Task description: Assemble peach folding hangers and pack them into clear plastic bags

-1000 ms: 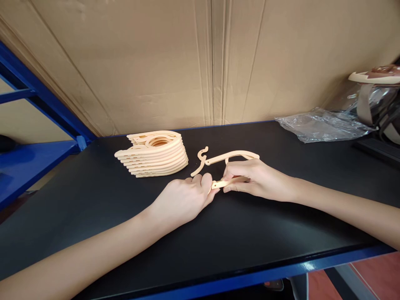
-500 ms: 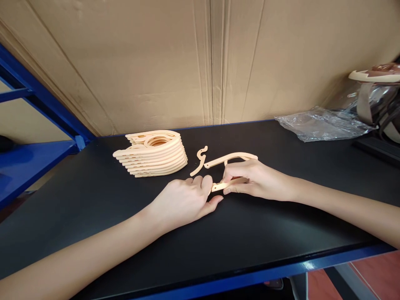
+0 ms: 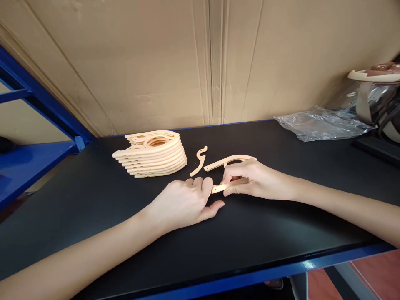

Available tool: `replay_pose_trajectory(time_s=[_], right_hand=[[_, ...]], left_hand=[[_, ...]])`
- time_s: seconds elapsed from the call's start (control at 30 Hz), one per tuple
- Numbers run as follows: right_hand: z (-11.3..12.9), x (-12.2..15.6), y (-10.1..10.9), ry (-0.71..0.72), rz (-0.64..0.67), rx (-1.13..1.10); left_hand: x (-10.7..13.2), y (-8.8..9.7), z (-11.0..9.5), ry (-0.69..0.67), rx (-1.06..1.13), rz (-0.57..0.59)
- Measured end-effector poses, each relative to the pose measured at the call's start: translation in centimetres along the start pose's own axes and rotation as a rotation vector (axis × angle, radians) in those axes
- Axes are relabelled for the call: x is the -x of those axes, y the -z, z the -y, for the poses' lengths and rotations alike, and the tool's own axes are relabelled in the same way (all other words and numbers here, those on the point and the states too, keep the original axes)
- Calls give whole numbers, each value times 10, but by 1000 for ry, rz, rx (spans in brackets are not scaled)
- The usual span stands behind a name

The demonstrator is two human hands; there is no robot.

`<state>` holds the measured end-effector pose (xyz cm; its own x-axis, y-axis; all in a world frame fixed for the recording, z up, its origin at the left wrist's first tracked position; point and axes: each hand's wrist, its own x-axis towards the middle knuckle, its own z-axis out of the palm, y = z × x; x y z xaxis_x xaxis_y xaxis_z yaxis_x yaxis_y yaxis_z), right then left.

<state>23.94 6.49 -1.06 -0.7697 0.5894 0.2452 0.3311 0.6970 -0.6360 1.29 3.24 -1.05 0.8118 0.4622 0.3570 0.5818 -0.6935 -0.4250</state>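
Note:
My right hand point(image 3: 250, 177) pinches a beige plastic piece of a folding hanger point(image 3: 220, 188) between thumb and fingers. A small hole shows near its left end. The fingers of my left hand point(image 3: 190, 200) curl round that left end, while its thumb sticks out apart from the piece. What lies under the left fingers is hidden. Just behind my hands are a loose hanger hook point(image 3: 198, 164) and a curved hanger arm point(image 3: 228, 159), its right end partly covered by my right hand. To the left stands a stack of beige folded hangers point(image 3: 153, 156).
The black tabletop point(image 3: 250, 250) has a blue front edge. A clear plastic bag point(image 3: 321, 125) lies at the back right, next to a brown and cream object point(image 3: 375, 77). Cardboard point(image 3: 140, 62) stands behind the table; a blue metal frame point(image 3: 46, 100) is at the left.
My left thumb has swung slightly away from the hanger piece. Both hands otherwise keep nearly the same place, and the loose pieces and the stack have not moved.

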Motion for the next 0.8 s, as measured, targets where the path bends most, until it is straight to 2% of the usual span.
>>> replay_pose_trajectory(time_s=[0.33, 0.5, 0.6, 0.8], right_hand=[[3, -1, 1, -98, 42, -123], [-3, -2, 5, -126, 6, -152], [-5, -3, 10, -189, 39, -163], [-16, -3, 18, -177, 10, -170]], left_hand=[[0, -1, 0, -18, 29, -7], [-3, -1, -2, 35, -16, -55], [-5, -1, -3, 63, -33, -81], [-3, 1, -3, 83, 100, -98]])
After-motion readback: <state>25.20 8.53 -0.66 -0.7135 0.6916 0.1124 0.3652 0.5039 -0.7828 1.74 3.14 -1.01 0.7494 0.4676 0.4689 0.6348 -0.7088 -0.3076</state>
